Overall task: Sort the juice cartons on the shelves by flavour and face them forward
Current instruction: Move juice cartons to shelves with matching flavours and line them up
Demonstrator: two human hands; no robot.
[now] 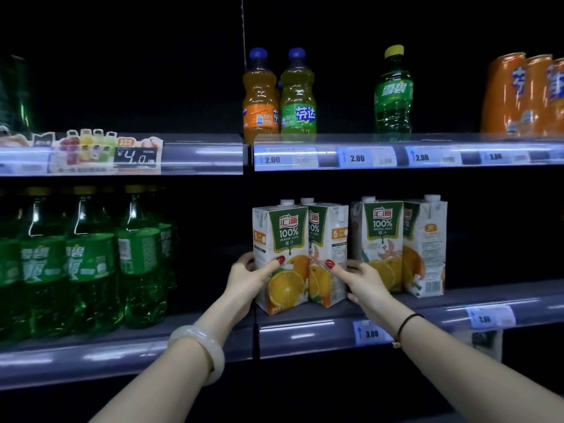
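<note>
A pair of orange juice cartons (pixel 282 239) stands pressed together on the lower shelf (pixel 305 334), clamped between both hands. The left hand (pixel 248 277) curls round one outer side, thumb on the front; the right hand (pixel 364 280) mirrors it. Two more cartons (pixel 396 239) stand just beyond the right hand. Uneven squeezing could splay the angled pair or tip one off the shelf edge.

- The back of the shelving is almost black, and the light is dim.
- The upper shelf (pixel 198 154) and lower shelf (pixel 305 334) have glossy front rails streaked with bluish-white reflections.
- A perforated upright strip (pixel 243 25) separates two bays.
- Price tags (pixel 357 158) sit in the rails, with a promotional sign (pixel 106 154) at left.
</note>
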